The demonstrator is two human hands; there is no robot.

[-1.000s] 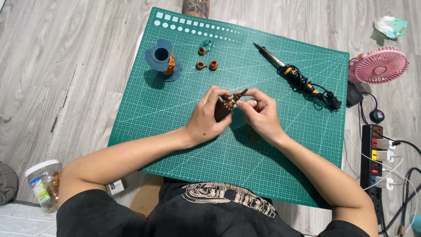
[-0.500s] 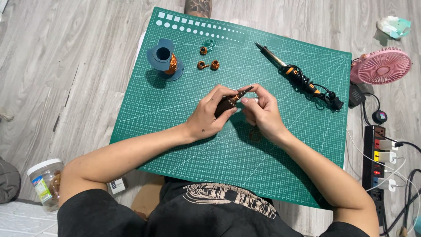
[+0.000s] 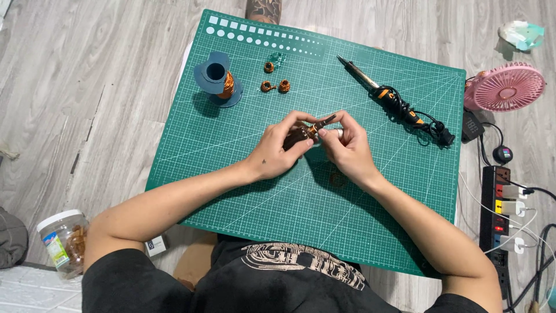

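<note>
Hands meet above the middle of the mat (image 3: 243, 191): my left hand (image 3: 278, 152) is pinched on a small copper coil (image 3: 311, 131), lifted clear so my right hand (image 3: 346, 148), fingers closed at it, can work. Spool (image 3: 219, 78) and soldering iron (image 3: 389, 99) lie far, apart.

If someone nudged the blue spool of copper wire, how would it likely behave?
The blue spool stands on a wide flat flange on the green mat, so it probably slides rather than tips. It looks nearly empty, so likely light. Tipped onto its side, its round flanges might roll.
</note>
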